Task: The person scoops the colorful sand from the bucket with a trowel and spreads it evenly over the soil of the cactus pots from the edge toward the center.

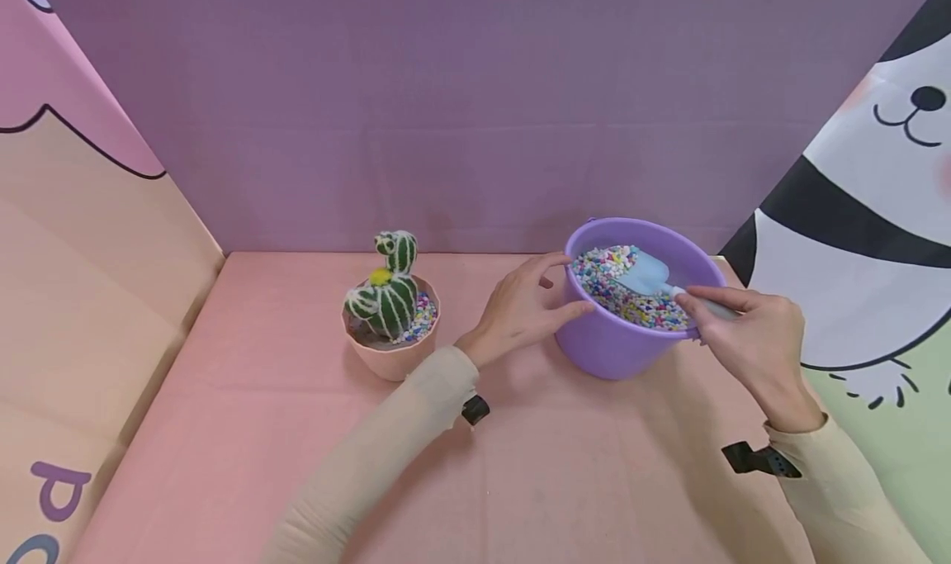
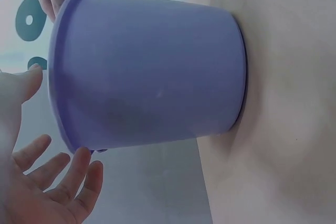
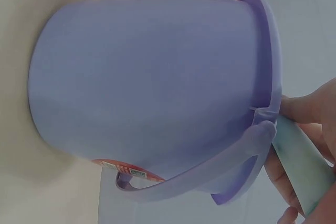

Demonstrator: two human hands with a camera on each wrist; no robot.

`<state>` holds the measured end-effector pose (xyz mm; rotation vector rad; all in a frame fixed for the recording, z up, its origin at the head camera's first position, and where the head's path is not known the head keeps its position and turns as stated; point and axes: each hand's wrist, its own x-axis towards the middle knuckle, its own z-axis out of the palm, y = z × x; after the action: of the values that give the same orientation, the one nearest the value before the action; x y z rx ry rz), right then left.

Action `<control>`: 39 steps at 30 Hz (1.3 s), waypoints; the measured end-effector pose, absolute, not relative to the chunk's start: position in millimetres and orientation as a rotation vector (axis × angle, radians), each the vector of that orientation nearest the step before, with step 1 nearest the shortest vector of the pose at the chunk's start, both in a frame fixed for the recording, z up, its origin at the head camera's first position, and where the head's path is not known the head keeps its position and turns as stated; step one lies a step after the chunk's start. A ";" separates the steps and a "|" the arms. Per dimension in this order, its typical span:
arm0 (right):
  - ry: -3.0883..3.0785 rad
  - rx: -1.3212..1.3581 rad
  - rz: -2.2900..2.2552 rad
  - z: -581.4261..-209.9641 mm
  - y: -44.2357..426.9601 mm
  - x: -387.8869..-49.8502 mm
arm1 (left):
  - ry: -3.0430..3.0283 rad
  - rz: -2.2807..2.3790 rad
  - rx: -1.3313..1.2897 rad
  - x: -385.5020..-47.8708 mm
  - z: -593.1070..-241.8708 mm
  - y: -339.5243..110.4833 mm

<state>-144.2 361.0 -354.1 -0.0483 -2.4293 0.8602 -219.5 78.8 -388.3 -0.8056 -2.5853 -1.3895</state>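
The grip of the right hand (image 1: 759, 341) is clenched around the handle of a light-blue scoop (image 1: 646, 273), whose blade lies on the multicoloured pebbles (image 1: 631, 304) inside the purple bucket (image 1: 605, 348), near the far right corner of the pink worktop (image 1: 565, 465). The grip of the left hand (image 1: 522, 306) is released, its fingers spread at the bucket's rim. Left of the bucket, toward the far edge, a cactus (image 1: 392, 306) stands in a peach pot (image 1: 394, 362).

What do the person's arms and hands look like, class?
The left sleeve and right sleeve are long, plain and cream. The left hand and right hand are bare. A black block shows beside the left sleeve, a black strap by the right.
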 end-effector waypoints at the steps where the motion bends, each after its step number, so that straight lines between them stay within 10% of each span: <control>1: -2.429 -0.047 0.864 -353.6 360.7 -143.8 | -2.584 -1.390 -0.804 -218.9 -387.8 78.0; 39: -2.341 0.016 0.977 -347.2 337.9 -138.2 | -2.426 -1.495 -0.832 -186.2 -371.5 11.6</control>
<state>-138.2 337.9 -347.2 0.0157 -2.3414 0.9767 -186.2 11.6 -371.5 -0.8320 -2.4262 -1.4946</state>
